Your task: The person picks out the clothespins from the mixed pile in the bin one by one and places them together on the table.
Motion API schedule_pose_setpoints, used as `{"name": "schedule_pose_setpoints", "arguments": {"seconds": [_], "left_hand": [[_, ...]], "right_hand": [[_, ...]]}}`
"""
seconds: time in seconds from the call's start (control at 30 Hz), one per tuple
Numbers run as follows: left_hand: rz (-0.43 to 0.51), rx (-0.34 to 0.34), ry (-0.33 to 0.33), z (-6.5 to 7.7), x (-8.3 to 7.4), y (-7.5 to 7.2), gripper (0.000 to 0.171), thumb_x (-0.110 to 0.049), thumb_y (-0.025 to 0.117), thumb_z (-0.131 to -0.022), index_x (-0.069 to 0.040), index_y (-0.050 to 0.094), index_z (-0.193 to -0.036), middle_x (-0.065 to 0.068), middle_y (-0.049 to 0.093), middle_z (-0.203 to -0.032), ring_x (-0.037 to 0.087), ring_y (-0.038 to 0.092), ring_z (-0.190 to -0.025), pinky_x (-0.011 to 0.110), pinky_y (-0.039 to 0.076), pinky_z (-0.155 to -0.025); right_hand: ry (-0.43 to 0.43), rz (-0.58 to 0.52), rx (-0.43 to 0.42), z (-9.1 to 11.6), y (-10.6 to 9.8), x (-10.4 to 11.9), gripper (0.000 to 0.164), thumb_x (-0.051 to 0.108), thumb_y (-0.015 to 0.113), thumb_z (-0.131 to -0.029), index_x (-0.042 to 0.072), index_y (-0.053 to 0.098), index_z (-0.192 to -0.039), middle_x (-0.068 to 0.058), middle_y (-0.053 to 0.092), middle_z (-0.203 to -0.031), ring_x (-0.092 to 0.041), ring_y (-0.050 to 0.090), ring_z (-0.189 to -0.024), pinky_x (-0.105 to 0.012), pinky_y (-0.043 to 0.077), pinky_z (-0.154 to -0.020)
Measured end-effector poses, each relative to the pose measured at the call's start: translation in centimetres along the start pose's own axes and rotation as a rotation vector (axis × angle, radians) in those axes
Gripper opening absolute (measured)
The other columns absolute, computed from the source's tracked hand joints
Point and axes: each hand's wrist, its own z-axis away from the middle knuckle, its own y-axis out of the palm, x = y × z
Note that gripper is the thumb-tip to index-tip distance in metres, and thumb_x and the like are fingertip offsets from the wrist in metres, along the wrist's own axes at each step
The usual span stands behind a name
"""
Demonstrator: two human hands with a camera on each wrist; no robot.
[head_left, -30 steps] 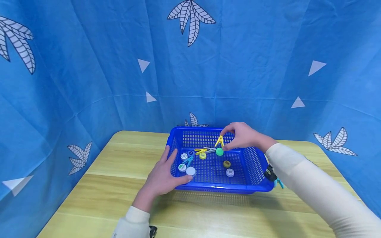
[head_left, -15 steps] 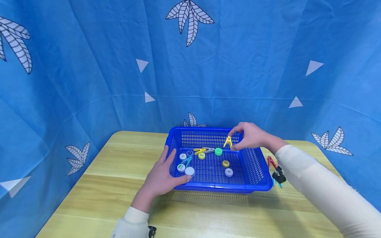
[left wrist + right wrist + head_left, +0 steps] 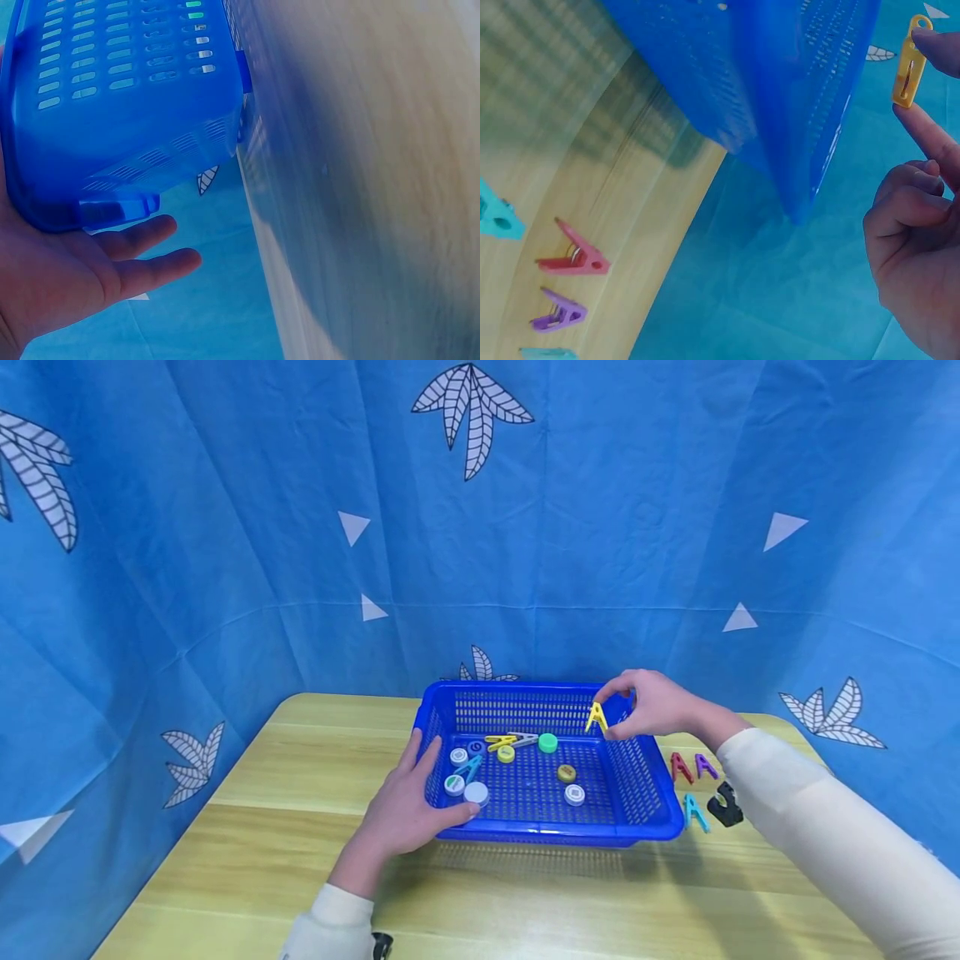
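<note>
Right now, a yellow clip point(image 3: 597, 711) is up in the air over the back right part of a blue basket point(image 3: 555, 832). A person's right hand point(image 3: 651, 702) pinches it between the thumb and a fingertip, and the other fingers curl in. Their left hand point(image 3: 405, 806) is spread out, with the fingers straight and apart. It rests at the left end of the basket, and its thumb lies over the front left corner.

Inside the basket, near the back, a second yellow clip point(image 3: 498, 742) lies right by a gray clip point(image 3: 527, 741). A green cap point(image 3: 547, 743) sits just right of them, and a yellow cap point(image 3: 506, 754) sits just in front. Toward the left end are a blue clip point(image 3: 471, 767), a dark blue cap point(image 3: 476, 748), a small white cap point(image 3: 459, 757), a white and green cap point(image 3: 454, 785) and a big white cap point(image 3: 476, 793). The big one is close to the left thumb; I cannot tell if they touch. On the right side, a gold cap point(image 3: 566, 773) sits behind a purple-white cap point(image 3: 574, 794).

Out on the wooden table point(image 3: 247, 827), past the right end of the basket, are a red clip point(image 3: 679, 768), a purple clip point(image 3: 705, 767) and a light blue clip point(image 3: 695, 812). A blue cloth point(image 3: 637, 527) with white leaves hangs behind.
</note>
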Motion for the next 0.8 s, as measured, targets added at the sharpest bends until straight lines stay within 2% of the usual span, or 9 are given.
{"name": "schedule_pose_setpoints", "arguments": {"seconds": [0.23,0.37,0.6,0.8], "left_hand": [[0.000,0.006,-0.001,0.0,0.0,-0.1,0.117,-0.076,0.070,-0.072,-0.019,0.020,-0.161,0.004,0.000,-0.167,0.044,0.019,-0.146,0.071,0.031,-0.102],[0.000,0.005,0.004,-0.1,-0.1,-0.1,0.117,-0.076,0.070,-0.072,-0.019,0.020,-0.161,0.004,-0.001,-0.167,0.044,0.019,-0.146,0.072,0.031,-0.102],[0.000,0.015,0.006,-0.1,0.0,-0.2,0.116,-0.074,0.071,-0.073,-0.019,0.019,-0.161,0.004,-0.001,-0.167,0.045,0.018,-0.146,0.072,0.031,-0.102],[0.001,0.027,-0.007,-0.1,-0.2,-0.2,0.115,-0.072,0.072,-0.074,-0.019,0.018,-0.161,0.004,-0.002,-0.167,0.045,0.017,-0.146,0.071,0.030,-0.103]], "right_hand": [[0.043,0.006,0.000,1.0,-0.5,-0.9,0.049,0.027,0.087,-0.075,0.010,0.071,-0.118,-0.014,0.060,-0.110,-0.034,0.053,-0.093,-0.036,0.049,-0.066],[0.049,0.007,0.001,1.8,-0.9,-1.2,0.048,0.028,0.086,-0.077,0.010,0.071,-0.119,-0.013,0.061,-0.112,-0.031,0.051,-0.093,-0.037,0.047,-0.065],[0.049,-0.018,0.000,3.0,-1.6,-1.8,0.044,0.019,0.085,-0.079,0.008,0.070,-0.119,-0.011,0.060,-0.105,-0.021,0.048,-0.066,-0.036,0.043,-0.062],[0.071,-0.051,0.006,4.6,-2.3,-2.7,0.047,0.017,0.085,-0.078,0.007,0.069,-0.121,-0.008,0.058,-0.097,-0.017,0.041,-0.054,-0.034,0.039,-0.057]]}}
